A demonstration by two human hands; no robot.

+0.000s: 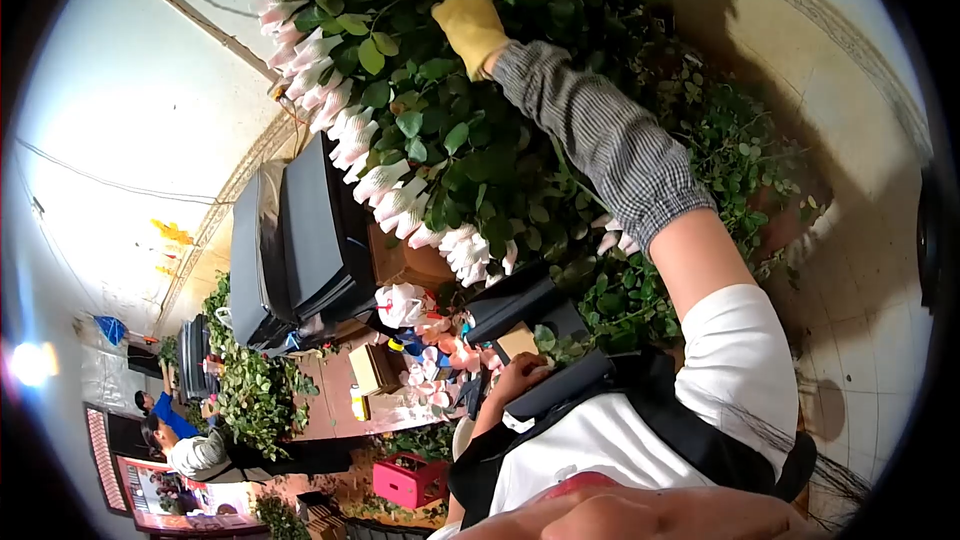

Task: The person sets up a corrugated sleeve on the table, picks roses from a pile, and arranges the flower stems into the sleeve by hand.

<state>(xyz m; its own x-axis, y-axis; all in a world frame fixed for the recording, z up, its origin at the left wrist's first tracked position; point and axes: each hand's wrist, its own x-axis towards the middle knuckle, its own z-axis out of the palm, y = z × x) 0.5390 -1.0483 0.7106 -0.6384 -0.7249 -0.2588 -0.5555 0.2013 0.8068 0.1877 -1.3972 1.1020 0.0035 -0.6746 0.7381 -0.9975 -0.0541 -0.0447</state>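
My right hand [472, 32], in a yellow glove below a checked sleeve, reaches into a large heap of leafy green stems [470, 140]. Its fingers look curled together, and leaves hide what they hold. White-netted pink flower heads [345, 135] line the heap's left edge. My left hand [520, 376] is bare, its fingers bent beside a tan block [517, 341] between dark padded pieces [560, 387]. What lies under those fingers is too small to make out.
Large dark boxes [310, 230] stand left of the flowers. Pink petals, a white bag [402, 305] and a small wooden box [372, 369] lie on the table. Two people [195, 455] are at the lower left, near more greenery [250, 390] and a pink stool [405, 481].
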